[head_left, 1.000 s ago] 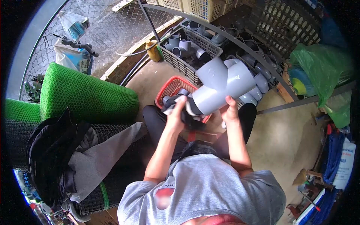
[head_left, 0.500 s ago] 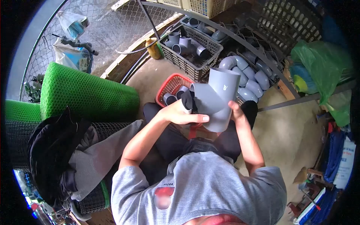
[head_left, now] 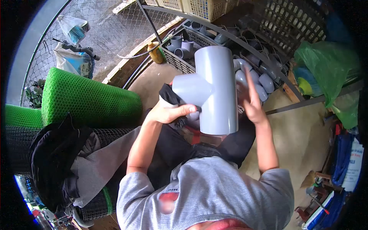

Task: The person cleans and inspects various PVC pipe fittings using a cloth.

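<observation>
Tee [head_left: 216, 92] of grey plastic is held up between the two hands, its wide tube standing nearly upright in the view and its side branch [head_left: 188, 89] directed toward the left hand [head_left: 168, 112]. This left hand is grasping the branch from below, with the thumb lying along the lower side; it has also a black cloth [head_left: 167, 94], which is bunched at the end of the branch. The right hand [head_left: 253, 105] is just to the right of the tee, released, with its fingers stretched forward; whether some fingertip touches the tee, I cannot tell. Ahead of the left hand stands a dark crate [head_left: 179, 62] with grey fittings [head_left: 183, 50] inside, and near it, on its left, a yellow bottle [head_left: 155, 54]. Curved elbows [head_left: 265, 82] lie in a pile just beyond the right hand. Well to the left of the left hand is a green mesh roll [head_left: 88, 94]. Well to the right of the right hand is a green bag [head_left: 326, 69].
</observation>
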`<control>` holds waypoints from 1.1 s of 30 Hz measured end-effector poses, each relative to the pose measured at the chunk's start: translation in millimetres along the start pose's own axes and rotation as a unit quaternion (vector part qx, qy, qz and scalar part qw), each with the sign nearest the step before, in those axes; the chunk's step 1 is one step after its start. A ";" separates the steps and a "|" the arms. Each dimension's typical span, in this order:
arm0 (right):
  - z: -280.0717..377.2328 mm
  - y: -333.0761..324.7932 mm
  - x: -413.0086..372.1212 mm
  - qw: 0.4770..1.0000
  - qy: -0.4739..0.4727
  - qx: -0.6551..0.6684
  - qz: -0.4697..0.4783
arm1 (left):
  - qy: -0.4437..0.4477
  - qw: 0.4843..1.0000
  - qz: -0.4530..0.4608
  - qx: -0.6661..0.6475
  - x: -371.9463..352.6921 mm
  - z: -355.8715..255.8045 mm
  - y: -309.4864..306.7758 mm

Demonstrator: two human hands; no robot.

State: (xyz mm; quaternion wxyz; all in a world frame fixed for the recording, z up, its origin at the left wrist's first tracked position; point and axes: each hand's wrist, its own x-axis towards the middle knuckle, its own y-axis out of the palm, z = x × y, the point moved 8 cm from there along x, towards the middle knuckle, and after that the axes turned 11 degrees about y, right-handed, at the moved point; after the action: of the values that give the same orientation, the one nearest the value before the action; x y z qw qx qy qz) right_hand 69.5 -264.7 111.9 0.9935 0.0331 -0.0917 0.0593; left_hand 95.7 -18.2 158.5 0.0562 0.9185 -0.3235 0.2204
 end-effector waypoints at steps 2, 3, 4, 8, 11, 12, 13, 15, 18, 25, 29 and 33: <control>-34.8 19.9 -7.9 0.907 0.195 0.367 0.069 | 0.026 0.997 0.048 0.052 -1.8 3.5 6.4; -33.7 35.3 -12.6 0.863 0.212 0.456 0.049 | 0.029 0.998 0.035 0.050 3.5 -5.0 15.2; -69.6 31.4 -20.3 0.913 0.213 0.348 0.025 | 0.012 0.998 0.045 0.047 6.1 3.1 18.8; -92.2 39.9 -16.9 0.943 0.216 0.243 -0.068 | -0.043 0.964 -0.125 0.230 -3.3 23.9 -18.6; -95.9 44.9 -18.9 0.869 0.281 0.374 -0.163 | -0.030 0.869 -0.475 0.131 -37.9 35.6 -41.2; -99.0 43.8 -16.6 0.850 0.278 0.404 -0.192 | -0.021 0.857 -0.487 0.167 -45.5 36.8 -33.2; -102.2 42.0 -16.4 0.829 0.275 0.433 -0.222 | -0.003 0.876 -0.457 0.155 -45.6 31.9 -11.0; -104.8 41.7 -18.3 0.817 0.269 0.444 -0.250 | 0.032 0.938 -0.319 0.134 -48.9 37.1 44.5; -122.6 51.9 -20.2 0.807 0.285 0.466 -0.224 | 0.041 0.957 -0.155 0.242 -53.4 57.3 112.8; -94.7 40.3 -35.4 0.883 0.191 0.244 -0.353 | -0.023 0.997 -0.001 0.076 -18.0 72.8 108.9; -115.3 35.5 -33.3 0.905 0.161 0.305 -0.248 | -0.043 0.994 -0.040 -0.093 -8.7 67.9 106.0; -95.5 30.5 -36.5 0.916 0.098 0.243 -0.304 | -0.224 0.854 -0.266 -0.387 -38.2 94.3 99.0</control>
State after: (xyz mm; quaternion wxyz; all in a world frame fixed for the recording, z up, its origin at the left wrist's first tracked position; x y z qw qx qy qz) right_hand 47.1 -231.2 13.0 0.9288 0.2941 0.0381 -0.2224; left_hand 42.7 -97.3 53.2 0.3898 0.8979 -0.1304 -0.1576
